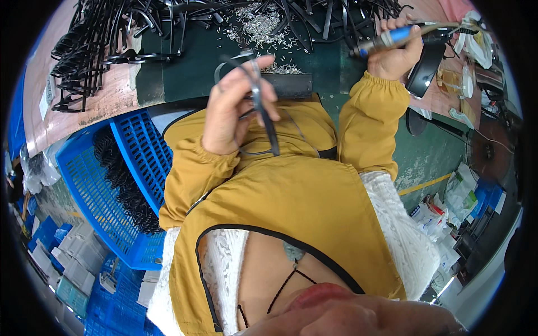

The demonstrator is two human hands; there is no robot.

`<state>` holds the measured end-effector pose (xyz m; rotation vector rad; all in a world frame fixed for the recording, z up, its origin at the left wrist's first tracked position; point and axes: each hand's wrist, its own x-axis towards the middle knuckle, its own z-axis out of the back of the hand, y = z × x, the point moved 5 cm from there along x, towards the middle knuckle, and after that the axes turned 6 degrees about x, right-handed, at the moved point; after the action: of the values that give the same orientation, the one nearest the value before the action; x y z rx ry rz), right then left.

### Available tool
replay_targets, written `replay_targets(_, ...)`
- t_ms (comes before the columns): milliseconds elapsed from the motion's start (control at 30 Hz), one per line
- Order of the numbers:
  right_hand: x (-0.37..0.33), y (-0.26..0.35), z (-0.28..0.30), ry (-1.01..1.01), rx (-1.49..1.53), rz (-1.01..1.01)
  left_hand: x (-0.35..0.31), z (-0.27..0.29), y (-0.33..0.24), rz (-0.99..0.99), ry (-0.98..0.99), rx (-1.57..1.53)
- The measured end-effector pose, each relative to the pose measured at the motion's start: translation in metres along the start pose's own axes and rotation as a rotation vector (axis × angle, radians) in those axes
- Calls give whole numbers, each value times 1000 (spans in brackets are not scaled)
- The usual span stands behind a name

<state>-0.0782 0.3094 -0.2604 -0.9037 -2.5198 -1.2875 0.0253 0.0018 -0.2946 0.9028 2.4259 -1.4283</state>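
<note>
My left hand (227, 106) is closed around a dark eyeglass frame (270, 137), held over the near edge of the bench in front of my chest. Its lens rims and a temple stick out past my fingers, partly blurred. Raised at the right, my right hand (395, 61) grips a blue and metal cylindrical power screwdriver (397, 36), its tip toward the left and a cord or hose trailing off to the right. Many small silvery screws (260, 25) lie heaped and scattered on the dark green mat (199, 70) between my hands.
Black eyeglass frames (84, 59) lie stacked at the bench's left, with loose black temples (305, 19) along the back. Blue plastic baskets (84, 168) stand low at left, one with coiled-looking black pieces (126, 190). A dark box (424, 73) sits beside my right hand.
</note>
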Motion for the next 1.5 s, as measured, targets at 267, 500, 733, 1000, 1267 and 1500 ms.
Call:
replay_targets(267, -29, -38, -62, 236, 283, -246, -20, 1, 38, 179, 23, -244)
replay_targets(500, -42, -52, -72, 154, 513, -274, -29, -15, 57, 345, 68, -323)
replay_targets(733, -89, -19, -87, 296, 387, -493, -24, -29, 71, 465, 74, -401)
replay_targets(1000, -108, -1, -89, 239, 318, -358, -21, -28, 76, 467, 130, -528)
replay_targets(1267, -111, -5, -93, 267, 295, -373, -21, -27, 73, 455, 117, -508)
replay_targets(1500, -114, -12, -91, 240, 274, -391, -18, -24, 75, 475, 169, -461)
